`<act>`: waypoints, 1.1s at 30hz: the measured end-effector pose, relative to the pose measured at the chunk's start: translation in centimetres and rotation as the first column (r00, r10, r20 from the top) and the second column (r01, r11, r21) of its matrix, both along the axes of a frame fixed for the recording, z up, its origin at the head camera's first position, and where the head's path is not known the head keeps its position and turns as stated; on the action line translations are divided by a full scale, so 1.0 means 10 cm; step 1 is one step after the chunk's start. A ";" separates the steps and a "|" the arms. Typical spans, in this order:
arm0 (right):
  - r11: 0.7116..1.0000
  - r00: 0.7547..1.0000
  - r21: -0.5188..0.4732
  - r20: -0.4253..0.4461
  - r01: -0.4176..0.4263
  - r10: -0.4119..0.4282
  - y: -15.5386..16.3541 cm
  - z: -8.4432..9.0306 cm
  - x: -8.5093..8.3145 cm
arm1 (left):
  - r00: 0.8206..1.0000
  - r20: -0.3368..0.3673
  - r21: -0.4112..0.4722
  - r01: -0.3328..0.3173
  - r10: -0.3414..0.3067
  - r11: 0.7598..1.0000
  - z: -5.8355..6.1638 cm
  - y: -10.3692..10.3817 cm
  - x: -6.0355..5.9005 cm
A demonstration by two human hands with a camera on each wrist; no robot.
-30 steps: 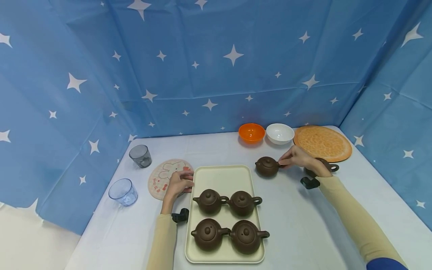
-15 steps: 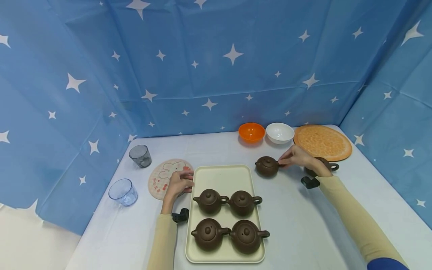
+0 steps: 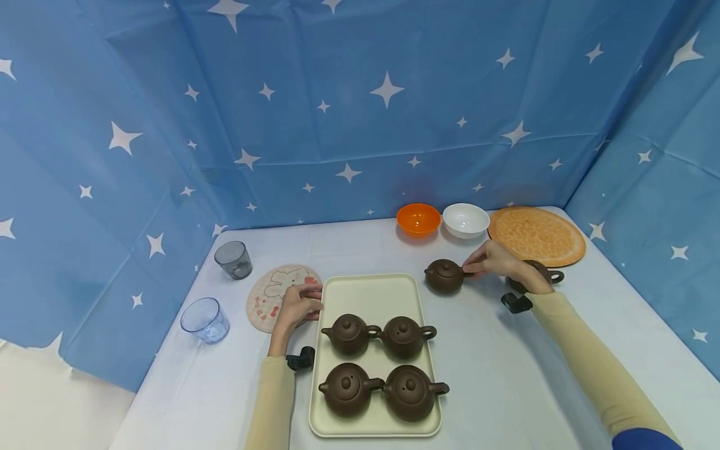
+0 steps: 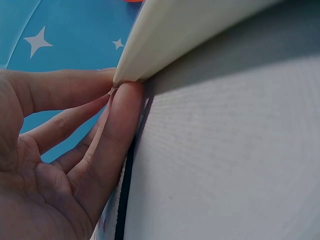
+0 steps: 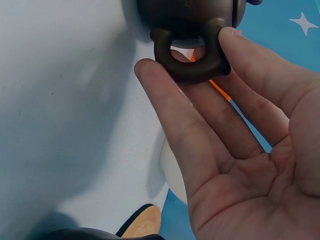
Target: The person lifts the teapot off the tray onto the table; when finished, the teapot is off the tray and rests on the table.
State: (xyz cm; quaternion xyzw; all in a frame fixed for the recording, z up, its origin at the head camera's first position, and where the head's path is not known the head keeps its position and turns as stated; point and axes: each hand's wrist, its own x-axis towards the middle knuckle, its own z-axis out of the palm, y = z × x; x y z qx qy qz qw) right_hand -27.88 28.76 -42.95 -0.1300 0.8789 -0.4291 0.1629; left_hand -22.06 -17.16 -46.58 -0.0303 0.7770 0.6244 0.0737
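Note:
A cream tray [image 3: 371,294] lies mid-table and carries several brown teapots [image 3: 350,335] in two rows. My left hand [image 3: 315,299] rests at the tray's far left corner. In the left wrist view its straight fingers [image 4: 120,125] touch the corner of the tray [image 4: 200,25]. To the right of the tray a lone brown teapot [image 3: 444,277] stands on the table. My right hand [image 3: 469,270] pinches its ring handle [image 5: 190,55] between thumb and forefinger. Another teapot [image 3: 544,272] stands half hidden behind my right wrist.
An orange bowl [image 3: 419,219], a white bowl [image 3: 465,220] and a round orange mat [image 3: 536,236] line the back right. A cartoon coaster [image 3: 270,284], a grey cup [image 3: 233,259] and a clear cup [image 3: 205,319] sit left. Blue star cloth walls the table.

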 end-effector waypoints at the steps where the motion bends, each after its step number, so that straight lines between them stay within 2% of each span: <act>1: 1.000 1.000 0.007 -0.014 -0.003 0.003 0.00 0.00 0.00 | 1.000 0.000 -0.001 -0.008 0.008 1.000 -0.03 0.00 -0.01; 4: 0.999 0.998 0.035 -0.053 0.022 -0.020 0.00 0.01 0.02 | 1.000 -0.003 -0.009 -0.028 0.028 1.000 -0.10 0.00 -0.04; 8: 0.997 0.992 0.045 -0.109 0.062 -0.057 -0.01 0.06 0.06 | 0.999 -0.002 -0.012 -0.035 0.035 0.999 -0.14 0.01 -0.05; 16: 0.998 0.972 0.025 -0.229 0.059 -0.051 -0.16 0.27 0.14 | 0.999 0.017 -0.009 -0.030 0.031 1.000 -0.12 0.00 -0.07; 19: 0.999 0.966 0.004 -0.255 0.036 -0.034 -0.26 0.33 0.19 | 1.000 0.027 0.005 -0.014 0.014 1.000 -0.07 0.00 -0.06; 26: 0.989 0.982 -0.125 -0.181 -0.081 0.057 -0.47 0.30 0.35 | 0.999 0.028 -0.003 0.024 -0.024 1.000 0.17 0.03 0.05; 30: 0.968 0.982 -0.189 -0.124 -0.167 0.145 -0.58 0.23 0.47 | 0.999 0.031 -0.004 0.023 -0.022 1.000 0.21 0.05 0.09; 33: 0.956 0.976 -0.201 -0.085 -0.214 0.201 -0.67 0.16 0.57 | 0.999 0.034 -0.001 0.022 -0.022 1.000 0.21 0.05 0.09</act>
